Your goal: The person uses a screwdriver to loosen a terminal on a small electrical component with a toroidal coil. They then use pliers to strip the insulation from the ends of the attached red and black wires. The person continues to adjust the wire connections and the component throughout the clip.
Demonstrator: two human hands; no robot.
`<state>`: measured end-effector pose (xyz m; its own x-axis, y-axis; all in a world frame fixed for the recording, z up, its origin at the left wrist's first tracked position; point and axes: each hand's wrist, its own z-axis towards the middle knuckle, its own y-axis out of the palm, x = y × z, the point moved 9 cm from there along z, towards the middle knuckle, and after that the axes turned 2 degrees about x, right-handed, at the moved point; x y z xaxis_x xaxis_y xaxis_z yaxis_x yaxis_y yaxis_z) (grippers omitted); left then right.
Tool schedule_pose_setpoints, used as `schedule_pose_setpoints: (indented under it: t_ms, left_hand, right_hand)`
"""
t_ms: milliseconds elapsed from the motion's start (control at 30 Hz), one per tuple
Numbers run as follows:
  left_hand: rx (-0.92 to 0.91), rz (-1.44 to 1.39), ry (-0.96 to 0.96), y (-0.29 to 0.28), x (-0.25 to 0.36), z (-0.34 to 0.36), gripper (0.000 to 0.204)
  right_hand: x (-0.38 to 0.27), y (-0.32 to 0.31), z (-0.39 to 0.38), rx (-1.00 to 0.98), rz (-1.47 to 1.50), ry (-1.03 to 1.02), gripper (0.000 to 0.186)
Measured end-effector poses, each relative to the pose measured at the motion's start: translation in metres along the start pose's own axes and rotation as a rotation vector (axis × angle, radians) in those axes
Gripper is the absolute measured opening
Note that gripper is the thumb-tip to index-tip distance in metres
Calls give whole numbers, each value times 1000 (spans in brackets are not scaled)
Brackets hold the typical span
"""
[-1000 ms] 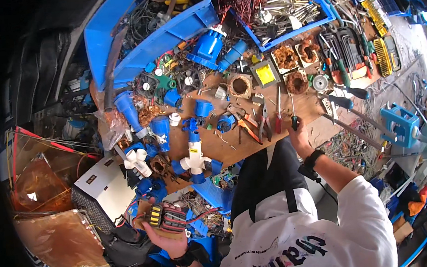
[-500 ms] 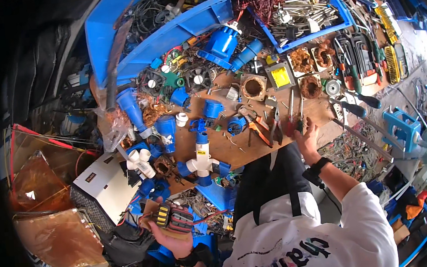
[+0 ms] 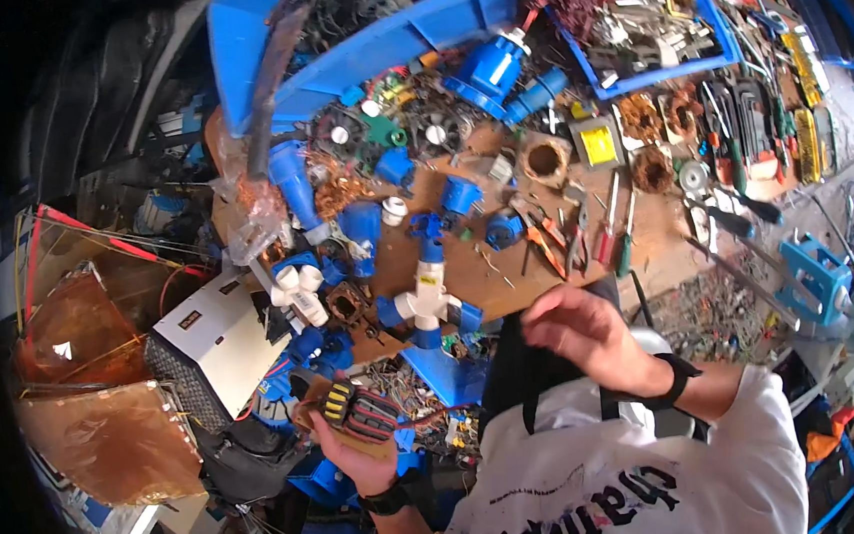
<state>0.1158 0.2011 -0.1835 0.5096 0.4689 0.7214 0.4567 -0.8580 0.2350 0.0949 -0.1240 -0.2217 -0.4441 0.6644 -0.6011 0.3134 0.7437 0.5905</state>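
My left hand (image 3: 360,461) is low at the left, its fingers closed round a brown board-like piece with yellow-and-black and red-and-black striped blocks (image 3: 366,415). Reddish wires trail from it to the right; its exact kind does not show. My right hand (image 3: 593,334) hangs over my lap by the bench edge, fingers loosely bent and apart, with nothing visible in it. Just beyond it on the bench are a red-handled screwdriver (image 3: 606,238), a green-handled screwdriver (image 3: 625,251) and orange-handled pliers (image 3: 549,249).
A white cross-shaped pipe fitting with blue ends (image 3: 428,300) stands at the bench's near edge. Blue plastic connectors (image 3: 359,234) lie behind it. A large blue bin (image 3: 400,50) and a blue tray of metal parts (image 3: 667,69) fill the back. A white-faced case (image 3: 214,336) leans at the left.
My right hand has drawn back from the screwdrivers toward my lap, leaving them on the bench. The view has shifted slightly; my left hand still holds the striped piece.
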Motion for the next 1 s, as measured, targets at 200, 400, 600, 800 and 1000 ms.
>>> schedule_pose_setpoints:
  t_ms: [200,400,600,800,1000]
  left_hand:
    - [-24,131,-51,-26,7,-5,67]
    - [-18,26,-206,-44,-6,-15,71]
    - [0,-27,-57,-37,-13,-30,65]
    - [7,-56,-53,-34,-18,-32,59]
    - [-6,-61,-95,-48,-21,-31,62]
  right_hand:
    - [-122,144,-41,-607,-301,-256,23]
    - [-144,186,-61,-549,-479,-368,18]
    - [-134,197,-65,-674,-464,-263,18]
    - [-145,181,-66,-672,-321,-227,16]
    - [-139,193,-72,-460,-312,-490,16]
